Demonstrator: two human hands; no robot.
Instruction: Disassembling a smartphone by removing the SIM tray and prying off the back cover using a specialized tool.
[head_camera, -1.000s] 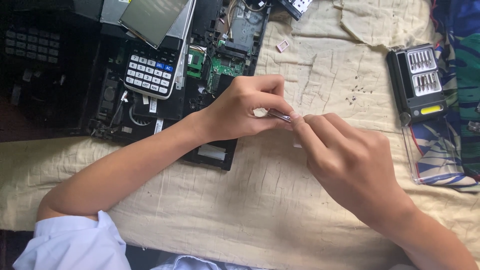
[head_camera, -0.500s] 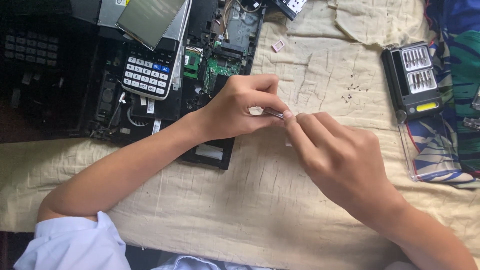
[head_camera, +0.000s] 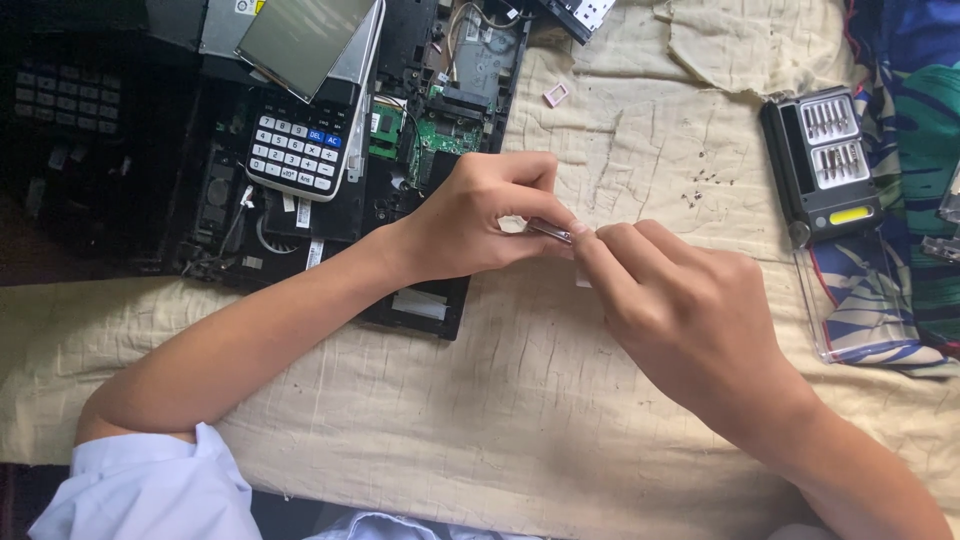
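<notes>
Tweezers pinched between both hands' fingers.

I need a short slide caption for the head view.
Both hands pinch a small metal part above a cloth.

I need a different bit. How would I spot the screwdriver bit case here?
Look to the right edge of the cream cloth, beyond the right hand. The bit case lies there: a black open box with rows of metal bits and a yellow strip, unlike the calculator far left.
</notes>
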